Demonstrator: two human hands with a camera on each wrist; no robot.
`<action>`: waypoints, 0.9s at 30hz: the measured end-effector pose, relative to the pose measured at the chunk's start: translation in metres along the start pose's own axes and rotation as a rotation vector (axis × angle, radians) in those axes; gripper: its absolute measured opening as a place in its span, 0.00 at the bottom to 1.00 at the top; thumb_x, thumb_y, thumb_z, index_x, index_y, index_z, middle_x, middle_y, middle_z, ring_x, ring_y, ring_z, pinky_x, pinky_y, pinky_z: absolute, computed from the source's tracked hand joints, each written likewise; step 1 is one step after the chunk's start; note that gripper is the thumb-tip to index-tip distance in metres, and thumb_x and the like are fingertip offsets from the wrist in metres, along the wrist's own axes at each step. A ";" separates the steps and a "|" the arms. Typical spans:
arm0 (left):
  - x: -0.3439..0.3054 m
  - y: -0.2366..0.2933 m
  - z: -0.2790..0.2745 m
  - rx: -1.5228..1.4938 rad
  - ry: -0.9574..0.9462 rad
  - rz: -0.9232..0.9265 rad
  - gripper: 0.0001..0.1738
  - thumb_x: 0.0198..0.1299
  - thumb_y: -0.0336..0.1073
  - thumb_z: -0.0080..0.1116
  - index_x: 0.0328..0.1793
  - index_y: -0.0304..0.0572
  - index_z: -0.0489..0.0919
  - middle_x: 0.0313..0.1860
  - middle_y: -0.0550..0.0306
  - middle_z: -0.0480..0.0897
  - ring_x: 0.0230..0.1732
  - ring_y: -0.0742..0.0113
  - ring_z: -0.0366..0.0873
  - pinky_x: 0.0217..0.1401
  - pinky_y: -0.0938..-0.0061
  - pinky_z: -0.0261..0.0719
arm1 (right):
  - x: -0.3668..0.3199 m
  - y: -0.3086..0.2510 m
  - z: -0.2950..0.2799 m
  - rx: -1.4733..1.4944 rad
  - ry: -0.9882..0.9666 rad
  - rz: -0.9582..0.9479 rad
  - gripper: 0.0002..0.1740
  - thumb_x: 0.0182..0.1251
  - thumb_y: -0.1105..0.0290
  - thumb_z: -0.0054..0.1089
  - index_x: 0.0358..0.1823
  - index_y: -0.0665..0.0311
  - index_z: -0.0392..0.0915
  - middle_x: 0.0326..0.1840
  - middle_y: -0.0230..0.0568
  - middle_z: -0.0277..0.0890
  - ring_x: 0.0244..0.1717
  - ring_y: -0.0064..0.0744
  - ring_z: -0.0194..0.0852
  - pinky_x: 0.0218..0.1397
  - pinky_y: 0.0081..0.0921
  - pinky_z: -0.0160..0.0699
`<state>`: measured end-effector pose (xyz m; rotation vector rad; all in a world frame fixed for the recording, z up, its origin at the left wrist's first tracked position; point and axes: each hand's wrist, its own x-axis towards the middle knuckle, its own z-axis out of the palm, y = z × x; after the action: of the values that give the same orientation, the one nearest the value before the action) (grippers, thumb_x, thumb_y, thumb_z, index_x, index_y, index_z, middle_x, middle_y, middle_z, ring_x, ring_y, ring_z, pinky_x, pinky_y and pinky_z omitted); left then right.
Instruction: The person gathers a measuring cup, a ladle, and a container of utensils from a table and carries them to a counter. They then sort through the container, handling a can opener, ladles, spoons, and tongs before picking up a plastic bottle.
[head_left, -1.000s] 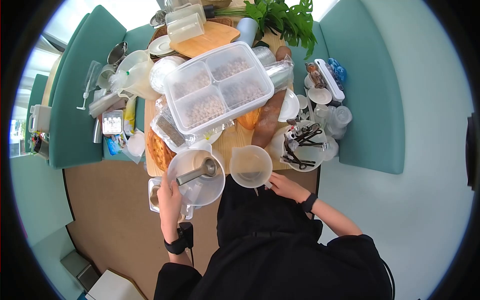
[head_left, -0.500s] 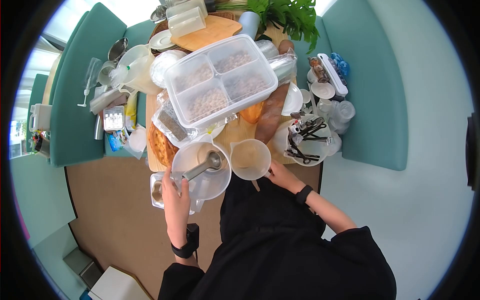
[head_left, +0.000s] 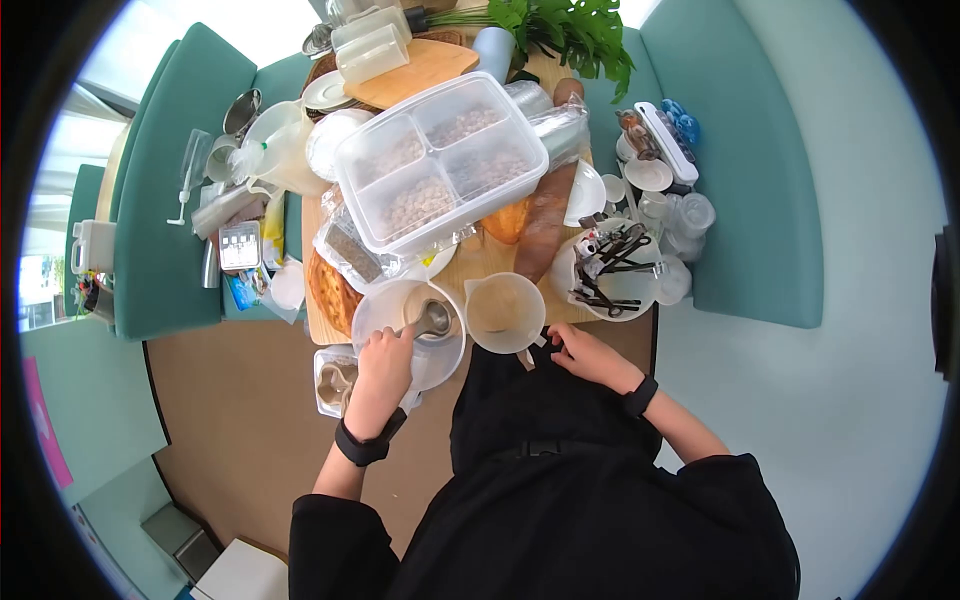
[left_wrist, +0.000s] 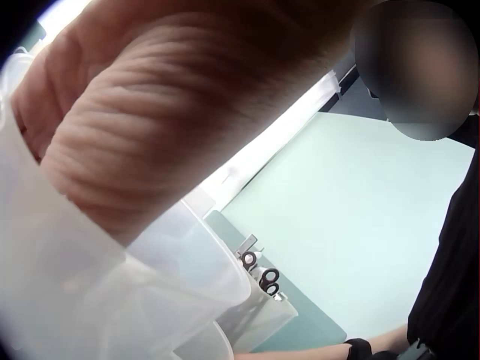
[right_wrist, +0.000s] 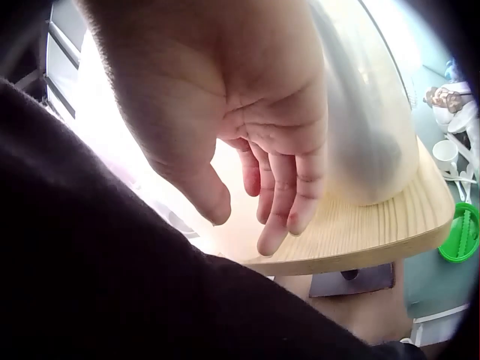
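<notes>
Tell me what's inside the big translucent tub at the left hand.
Inside the tub, a metal scoop shows its rounded head. The left hand hides most of its handle; what lies directly beneath hand and scoop can't be seen.

Left forearm (head_left: 342, 476) points forward, left hand (head_left: 383, 370) palm down, fingers bent; right forearm (head_left: 690, 430) slants inward, right hand (head_left: 594, 359) relaxed, its fingers loosely curved, thumb (right_wrist: 204, 193) standing apart.
</notes>
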<state>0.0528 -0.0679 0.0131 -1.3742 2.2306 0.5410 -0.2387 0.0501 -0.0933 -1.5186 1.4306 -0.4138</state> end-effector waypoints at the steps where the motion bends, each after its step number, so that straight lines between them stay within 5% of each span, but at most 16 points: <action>1: 0.001 -0.001 -0.002 0.004 -0.012 0.019 0.26 0.44 0.23 0.57 0.55 0.38 0.74 0.44 0.40 0.79 0.49 0.44 0.76 0.52 0.59 0.74 | -0.001 0.001 0.000 0.007 0.010 -0.003 0.18 0.60 0.71 0.58 0.49 0.66 0.64 0.40 0.49 0.73 0.44 0.51 0.74 0.46 0.38 0.73; 6: 0.003 -0.002 -0.017 -0.144 -0.101 0.080 0.19 0.51 0.25 0.52 0.52 0.34 0.76 0.37 0.38 0.80 0.44 0.43 0.76 0.47 0.58 0.74 | 0.000 0.005 -0.001 0.034 0.063 -0.027 0.16 0.60 0.72 0.56 0.47 0.67 0.65 0.37 0.47 0.73 0.42 0.50 0.75 0.44 0.38 0.73; 12: -0.009 -0.009 -0.010 -0.277 0.394 0.129 0.14 0.60 0.30 0.49 0.48 0.31 0.77 0.32 0.35 0.79 0.33 0.39 0.77 0.41 0.58 0.76 | -0.001 -0.002 -0.004 0.047 0.038 -0.024 0.14 0.60 0.71 0.53 0.46 0.67 0.66 0.36 0.47 0.73 0.40 0.50 0.75 0.43 0.39 0.73; 14: -0.037 -0.001 -0.037 -0.309 0.471 0.088 0.14 0.61 0.31 0.49 0.49 0.29 0.77 0.31 0.39 0.80 0.31 0.44 0.79 0.37 0.61 0.77 | -0.002 -0.002 -0.005 0.049 0.025 -0.018 0.13 0.60 0.71 0.53 0.45 0.68 0.66 0.36 0.48 0.74 0.40 0.50 0.75 0.43 0.39 0.73; 16: -0.082 0.017 -0.079 -0.428 0.542 -0.024 0.14 0.64 0.32 0.47 0.50 0.29 0.77 0.25 0.48 0.79 0.26 0.60 0.78 0.32 0.70 0.75 | -0.003 0.001 -0.003 0.055 0.019 -0.021 0.12 0.60 0.72 0.53 0.43 0.69 0.66 0.37 0.49 0.74 0.40 0.51 0.75 0.42 0.39 0.72; 18: -0.126 0.032 -0.116 -0.465 0.541 -0.289 0.16 0.65 0.33 0.46 0.51 0.28 0.77 0.22 0.57 0.76 0.24 0.75 0.73 0.28 0.78 0.70 | -0.005 -0.001 -0.004 0.034 0.014 -0.022 0.12 0.60 0.72 0.53 0.42 0.69 0.67 0.37 0.51 0.74 0.40 0.52 0.75 0.42 0.40 0.73; 20: -0.158 0.042 -0.135 -0.603 0.638 -0.290 0.15 0.60 0.27 0.48 0.50 0.28 0.79 0.33 0.46 0.83 0.26 0.72 0.78 0.32 0.79 0.75 | -0.007 -0.002 -0.003 -0.032 0.017 -0.044 0.11 0.60 0.71 0.53 0.41 0.69 0.67 0.38 0.51 0.74 0.40 0.52 0.75 0.43 0.40 0.73; 27: -0.115 0.104 -0.109 -0.895 0.398 -0.247 0.16 0.69 0.32 0.42 0.52 0.30 0.78 0.20 0.54 0.78 0.22 0.73 0.77 0.29 0.78 0.74 | -0.020 -0.003 -0.003 -0.152 0.006 -0.078 0.11 0.59 0.71 0.55 0.40 0.69 0.67 0.38 0.52 0.73 0.40 0.53 0.75 0.43 0.42 0.74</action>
<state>-0.0151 -0.0014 0.1765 -2.3218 2.1153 1.3768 -0.2448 0.0664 -0.0821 -1.7002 1.4377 -0.3637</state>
